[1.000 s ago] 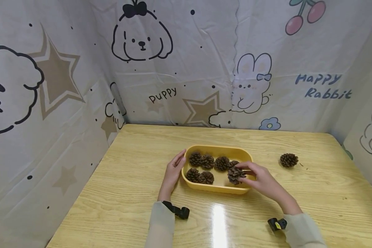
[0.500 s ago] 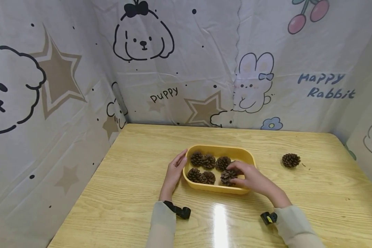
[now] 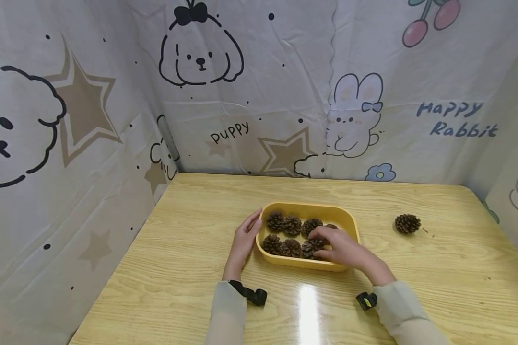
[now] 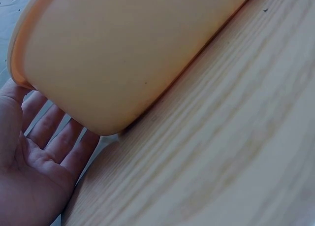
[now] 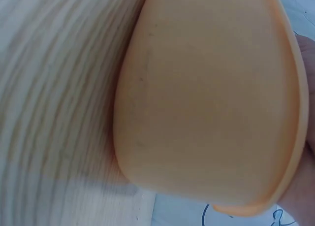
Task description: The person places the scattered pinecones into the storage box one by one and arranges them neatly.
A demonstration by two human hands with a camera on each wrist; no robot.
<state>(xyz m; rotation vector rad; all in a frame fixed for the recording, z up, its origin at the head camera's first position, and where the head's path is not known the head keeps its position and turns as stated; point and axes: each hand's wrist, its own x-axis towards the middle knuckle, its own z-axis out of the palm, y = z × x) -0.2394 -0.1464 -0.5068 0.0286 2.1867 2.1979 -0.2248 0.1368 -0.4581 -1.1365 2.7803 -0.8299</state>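
A yellow plastic tub (image 3: 302,263) stands on the table in the head view, with two rows of brown pine cones inside. My left hand (image 3: 244,237) rests against its left end; in the left wrist view the fingers (image 4: 71,142) lie along the outer wall, loosely extended. Reaching over the right end, my right hand (image 3: 343,247) pinches a pine cone (image 3: 310,247) at the right of the front row, down inside the tub. Another pine cone (image 3: 330,226) is partly hidden behind that hand. The tub's side wall (image 5: 206,98) hides most of the right hand in the right wrist view.
A single pine cone (image 3: 407,224) lies on the wooden table (image 3: 177,249) to the right of the tub, with small crumbs beside it. Printed cloth (image 3: 250,96) hangs at the back and sides of the table.
My right hand has moved left and lower in the tub with the pine cone, bringing it beside the front-row cones. My left hand stays at the tub's left end.
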